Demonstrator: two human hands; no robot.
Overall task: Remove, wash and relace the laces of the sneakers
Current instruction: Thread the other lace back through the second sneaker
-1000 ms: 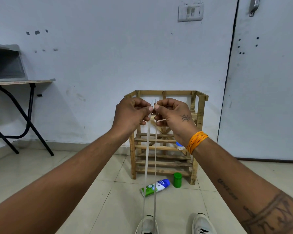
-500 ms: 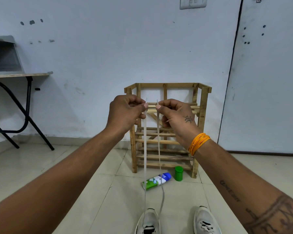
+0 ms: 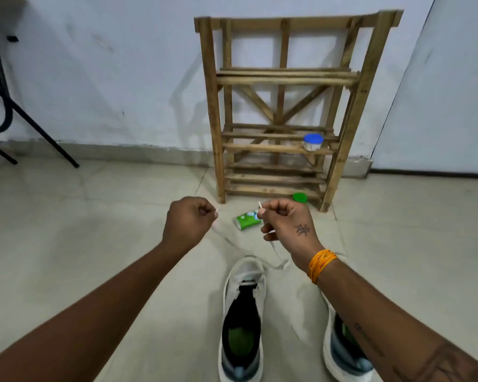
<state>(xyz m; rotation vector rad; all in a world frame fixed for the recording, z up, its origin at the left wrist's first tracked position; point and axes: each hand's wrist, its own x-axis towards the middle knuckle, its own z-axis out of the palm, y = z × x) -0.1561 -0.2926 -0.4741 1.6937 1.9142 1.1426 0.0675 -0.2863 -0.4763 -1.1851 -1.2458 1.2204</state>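
White lace point(image 3: 276, 250) now slack, its ends pinched in left hand point(image 3: 189, 220) and right hand point(image 3: 286, 223), both lowered from rack height to just above the sneaker point(image 3: 243, 312).

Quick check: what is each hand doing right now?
Left hand: pinching one end of the shoelace.
Right hand: pinching the other end.
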